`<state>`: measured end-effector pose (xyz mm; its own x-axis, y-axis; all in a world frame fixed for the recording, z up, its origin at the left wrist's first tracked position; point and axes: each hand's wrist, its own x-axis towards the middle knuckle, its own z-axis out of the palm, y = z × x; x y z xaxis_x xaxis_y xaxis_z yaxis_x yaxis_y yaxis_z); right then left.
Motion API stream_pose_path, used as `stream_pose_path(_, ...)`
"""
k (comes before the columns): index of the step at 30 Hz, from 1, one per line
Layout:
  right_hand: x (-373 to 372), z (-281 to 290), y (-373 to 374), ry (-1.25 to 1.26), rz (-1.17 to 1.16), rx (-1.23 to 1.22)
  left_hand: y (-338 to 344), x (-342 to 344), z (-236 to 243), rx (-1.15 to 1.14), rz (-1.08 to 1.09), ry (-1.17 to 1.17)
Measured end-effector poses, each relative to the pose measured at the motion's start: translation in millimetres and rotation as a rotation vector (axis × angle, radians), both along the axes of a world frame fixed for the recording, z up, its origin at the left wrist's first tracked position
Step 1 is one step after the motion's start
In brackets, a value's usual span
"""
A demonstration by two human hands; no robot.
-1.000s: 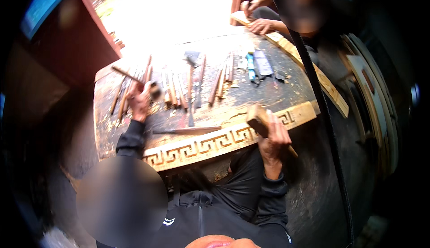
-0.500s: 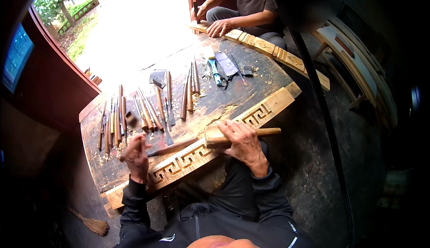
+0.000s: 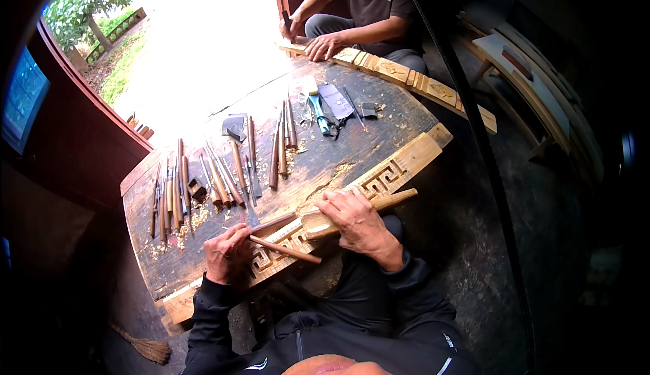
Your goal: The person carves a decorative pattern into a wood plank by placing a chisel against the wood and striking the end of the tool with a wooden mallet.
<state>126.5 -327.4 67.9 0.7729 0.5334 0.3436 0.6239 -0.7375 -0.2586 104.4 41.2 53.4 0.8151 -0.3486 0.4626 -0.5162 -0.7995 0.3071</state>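
My left hand [image 3: 229, 253] is closed around a slim wooden-handled carving tool [image 3: 288, 249]. The tool's handle points right, across the carved board [image 3: 382, 180]; its other end is mostly hidden by my fingers. That long pale board lies along the table's near edge, with an angular meander pattern cut into it. My right hand [image 3: 360, 229] rests over a wooden mallet [image 3: 317, 226], fingers curled round where head meets handle. The mallet lies on the board, its handle to the right. Behind my left hand, a chisel [image 3: 276, 224] with a dark brown handle lies along the board's far side.
On the dark worn table [image 3: 379, 138] lie several wooden-handled chisels [image 3: 172, 192], wood shavings, a blue-handled brush [image 3: 318, 114] and a purple packet [image 3: 336, 101]. Across it a co-worker's hand [image 3: 323, 47] holds a long carved strip [image 3: 393, 71]. A straw broom [image 3: 145, 349] lies on the floor.
My left hand has moved right and a little toward me, over the board, and the tool's handle now shows clearly. My right hand stays on the mallet, which has shifted slightly.
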Motion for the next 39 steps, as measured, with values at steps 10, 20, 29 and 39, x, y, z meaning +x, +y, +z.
stream_pose_path(10, 12.2, 2.2, 1.3, -0.079, 0.09, 0.077, 27.1, 4.7, -4.4, 0.07, 0.011, -0.01)
stream_pose_path(20, 5.3, 7.1, -7.5, -0.13, 0.075, 0.107, 53.6, -10.9, -12.0, -0.01, 0.209, -0.089)
stream_pose_path(29, 2.1, -1.0, 5.0, 0.003, 0.039, 0.122, 54.9, -12.4, -36.4, -1.118, 0.494, 0.137)
stream_pose_path(39, 1.2, 17.5, 2.1, 0.105, 0.065, 0.152, 88.5, 72.6, 12.6, -1.129, 0.642, 0.008)
